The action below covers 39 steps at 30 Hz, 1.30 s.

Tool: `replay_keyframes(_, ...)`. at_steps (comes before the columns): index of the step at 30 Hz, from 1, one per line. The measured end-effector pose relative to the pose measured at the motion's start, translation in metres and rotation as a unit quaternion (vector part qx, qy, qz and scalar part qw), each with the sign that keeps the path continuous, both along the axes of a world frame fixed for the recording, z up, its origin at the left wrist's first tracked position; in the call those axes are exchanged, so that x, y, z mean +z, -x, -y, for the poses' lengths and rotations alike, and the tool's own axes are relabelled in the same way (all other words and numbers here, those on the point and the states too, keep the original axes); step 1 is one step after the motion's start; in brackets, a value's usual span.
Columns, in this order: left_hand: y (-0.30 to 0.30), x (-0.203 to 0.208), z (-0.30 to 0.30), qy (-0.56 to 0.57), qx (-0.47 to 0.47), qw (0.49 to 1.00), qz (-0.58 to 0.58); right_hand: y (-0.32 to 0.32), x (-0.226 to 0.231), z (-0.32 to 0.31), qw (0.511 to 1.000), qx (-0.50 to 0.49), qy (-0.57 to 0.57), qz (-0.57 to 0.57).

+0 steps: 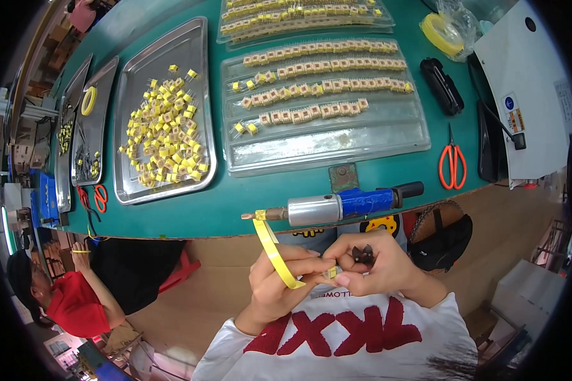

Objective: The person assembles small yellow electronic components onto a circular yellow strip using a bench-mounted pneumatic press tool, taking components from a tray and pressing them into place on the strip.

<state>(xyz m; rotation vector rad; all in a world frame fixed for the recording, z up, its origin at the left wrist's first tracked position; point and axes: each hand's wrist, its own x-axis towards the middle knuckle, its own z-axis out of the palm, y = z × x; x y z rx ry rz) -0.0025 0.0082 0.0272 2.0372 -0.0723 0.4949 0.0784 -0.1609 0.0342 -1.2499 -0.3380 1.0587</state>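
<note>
My left hand (276, 286) and my right hand (388, 263) meet in front of my chest, below the table edge. Both sets of fingertips pinch a small yellow-wrapped coil part (332, 272) between them. In the curled fingers of my right hand sit several small dark pieces (363, 254), too small to make out fully. A curved band of yellow tape (274, 257) lies against my left fingers and reaches up toward the tip of a silver and blue spindle tool (314, 209). That tool rests at the table's front edge, its copper-coloured tip pointing left.
On the green table, a metal tray (124, 187) holds a heap of yellow-wrapped parts. A clear ribbed tray (324, 149) carries rows of them. Orange-handled scissors (452, 166), a black case (442, 86) and a white machine (527, 95) stand right. A person in red (76, 305) sits left.
</note>
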Motion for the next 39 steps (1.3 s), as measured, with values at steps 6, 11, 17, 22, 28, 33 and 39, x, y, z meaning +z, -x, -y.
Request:
replay_keyframes(6, 0.0, -0.001, 0.0, -0.002, 0.002, 1.0, 0.0, 0.001, -0.001, 0.0, 1.0, -0.01, 0.002, 0.028)
replay_keyframes(11, -0.002, -0.003, -0.001, -0.006, 0.007, 1.0, -0.007, -0.001, 0.002, -0.002, 0.998, -0.024, 0.018, 0.057)
replay_keyframes(17, 0.004, -0.01, 0.003, 0.294, -0.02, 0.952, -0.084, 0.0, 0.002, -0.004, 0.926, -0.11, 0.012, 0.361)
replay_keyframes(22, 0.008, -0.016, 0.0, 0.341, -0.096, 0.929, -0.11, -0.001, -0.009, -0.002, 0.8, -0.084, -0.005, 0.595)
replay_keyframes(28, 0.01, -0.016, 0.0, 0.421, -0.134, 0.889, -0.125, -0.015, 0.007, 0.002, 0.902, -0.03, -0.08, 0.424)
replay_keyframes(33, 0.009, -0.017, 0.0, 0.419, -0.184, 0.879, -0.137, -0.019, 0.005, 0.005, 0.936, 0.005, -0.104, 0.337)
replay_keyframes(39, 0.008, -0.01, -0.001, 0.331, -0.161, 0.918, -0.146, -0.018, -0.002, 0.004, 0.965, 0.024, -0.131, 0.226)
